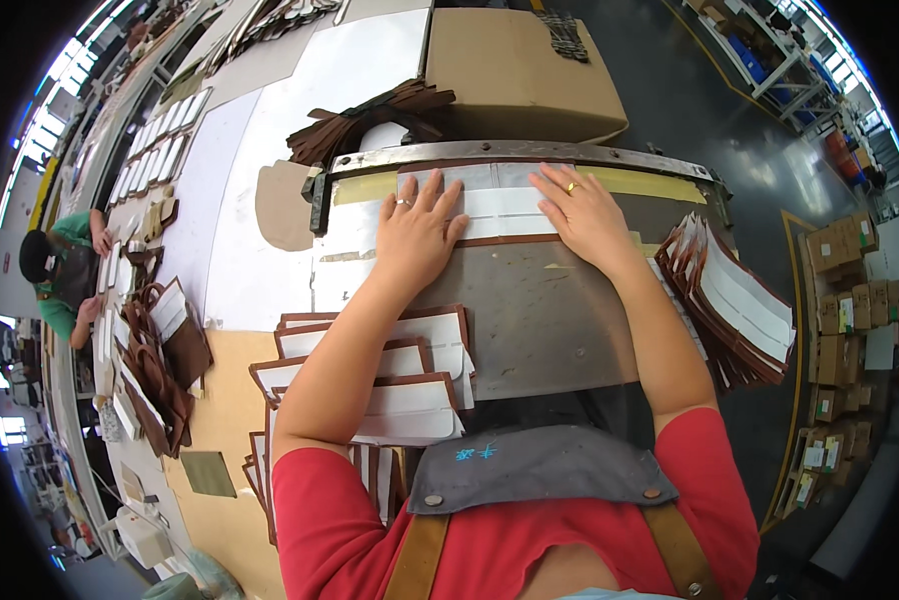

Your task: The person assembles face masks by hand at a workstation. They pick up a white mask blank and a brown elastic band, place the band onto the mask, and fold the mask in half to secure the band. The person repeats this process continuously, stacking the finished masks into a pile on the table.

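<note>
Head view
Panel: white with a brown edge [500,214]; flat on the grey bed [540,320], just on the near side of the metal bar [510,151], between the two hands.
Left hand [417,232]: palm down, fingers spread over the panel's left end; pressing or resting, pinching nothing.
Right hand [587,217]: palm down at the right end, fingers pointing to the bar, gripping nothing. How hard either hand presses, I cannot tell.
Weight: probably light; a thin sheet, easily nudged askew.
Stiffness: likely bendy rather than rigid; similar pieces in the right stack [735,300] curve and fan out, so one lifted by a single corner would probably sag.
Surface: the white face looks smooth and may slide on the bed; spread fingers suit it better than one fingertip.
Fragility: unlikely to break, but the white face could crease or mark, and the rings [404,203] could scuff it.
Hold: flat hands at both ends for steering; to lift, both ends of the near brown edge, thumbs above and fingers beneath.
Clearance: fingertips lie near the bar; the left stack [410,408] sits beside the left forearm, where a sleeve or elbow could catch it.
</note>
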Demonstrator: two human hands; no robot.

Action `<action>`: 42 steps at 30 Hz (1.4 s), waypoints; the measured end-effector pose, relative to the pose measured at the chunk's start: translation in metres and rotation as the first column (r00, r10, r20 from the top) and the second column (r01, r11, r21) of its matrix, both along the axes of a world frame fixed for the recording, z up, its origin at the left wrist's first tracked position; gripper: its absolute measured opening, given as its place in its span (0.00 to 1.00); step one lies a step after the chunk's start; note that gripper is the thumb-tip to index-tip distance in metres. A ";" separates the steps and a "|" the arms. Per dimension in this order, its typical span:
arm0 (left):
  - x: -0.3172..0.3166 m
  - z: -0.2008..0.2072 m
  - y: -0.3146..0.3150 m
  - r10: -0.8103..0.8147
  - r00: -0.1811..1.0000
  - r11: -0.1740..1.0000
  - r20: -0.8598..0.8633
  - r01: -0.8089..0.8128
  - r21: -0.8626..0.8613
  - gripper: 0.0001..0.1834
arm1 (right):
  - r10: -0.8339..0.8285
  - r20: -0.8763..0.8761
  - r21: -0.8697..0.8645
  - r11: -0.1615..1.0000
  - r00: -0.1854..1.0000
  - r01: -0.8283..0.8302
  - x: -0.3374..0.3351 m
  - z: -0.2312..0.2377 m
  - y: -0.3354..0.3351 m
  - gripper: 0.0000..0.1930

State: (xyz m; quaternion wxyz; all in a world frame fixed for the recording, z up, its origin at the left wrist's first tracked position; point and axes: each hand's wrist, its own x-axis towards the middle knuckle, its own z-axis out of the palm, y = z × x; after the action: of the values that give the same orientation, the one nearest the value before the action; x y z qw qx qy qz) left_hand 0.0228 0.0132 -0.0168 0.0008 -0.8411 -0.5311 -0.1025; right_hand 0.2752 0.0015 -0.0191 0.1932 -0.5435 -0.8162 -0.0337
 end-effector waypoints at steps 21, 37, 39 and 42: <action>0.007 -0.003 -0.003 -0.123 0.975 0.983 0.185 0.094 0.158 0.22 | 0.025 -0.052 0.037 0.999 0.998 -0.024 -0.018 0.020 -0.005 0.13; 0.006 -0.002 -0.006 -0.156 0.970 0.981 0.186 0.130 0.144 0.22 | 0.291 -0.252 0.076 0.957 0.923 -0.280 -0.056 0.016 0.044 0.15; 0.003 -0.004 -0.004 -0.171 0.962 0.981 0.211 0.146 0.131 0.22 | 0.322 -0.284 0.045 0.945 0.903 -0.323 -0.076 0.004 0.061 0.15; -0.005 -0.003 0.002 -0.071 0.959 0.997 0.273 0.075 -0.005 0.23 | 0.337 -0.245 0.018 0.939 0.909 -0.343 -0.089 0.000 0.067 0.14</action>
State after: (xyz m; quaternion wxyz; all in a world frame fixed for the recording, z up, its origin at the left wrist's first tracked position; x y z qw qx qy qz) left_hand 0.0177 0.0156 -0.0200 -0.0825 -0.8379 -0.4955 -0.2133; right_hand 0.1862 0.0687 -0.0196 0.2883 -0.3955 -0.8685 0.0781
